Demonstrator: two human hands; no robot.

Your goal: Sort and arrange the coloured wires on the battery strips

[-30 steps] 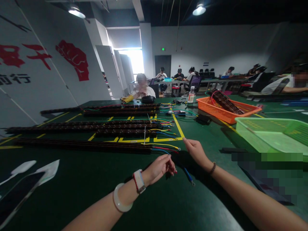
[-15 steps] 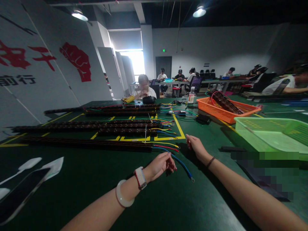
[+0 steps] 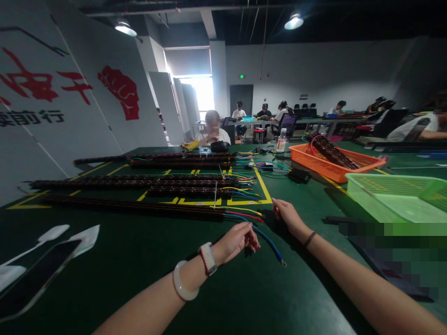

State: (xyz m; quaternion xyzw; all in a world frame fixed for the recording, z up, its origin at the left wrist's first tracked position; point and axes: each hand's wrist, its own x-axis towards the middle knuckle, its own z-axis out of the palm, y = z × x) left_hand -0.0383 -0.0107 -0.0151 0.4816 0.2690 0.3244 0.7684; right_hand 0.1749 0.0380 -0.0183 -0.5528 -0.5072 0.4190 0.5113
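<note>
Left hand [image 3: 238,243]: you're curling its fingers at the blue cable [image 3: 268,239]; pinch unclear.
Right hand [image 3: 288,216]: you're holding it half-curled near the yellow cable [image 3: 249,211]; fingertip contact unclear.
Blue cable: extending from the nearest black bundle [image 3: 139,207] across the tabletop [image 3: 244,298].

Bare green tabletop [image 3: 244,298] is lying open between my forearms, while the green basket [image 3: 401,202] and orange basket [image 3: 335,174] are blocking my far right.

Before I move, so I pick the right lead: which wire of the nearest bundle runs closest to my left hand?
The blue wire, curving past your left hand; the red wire and yellow wire both end farther from you.
</note>
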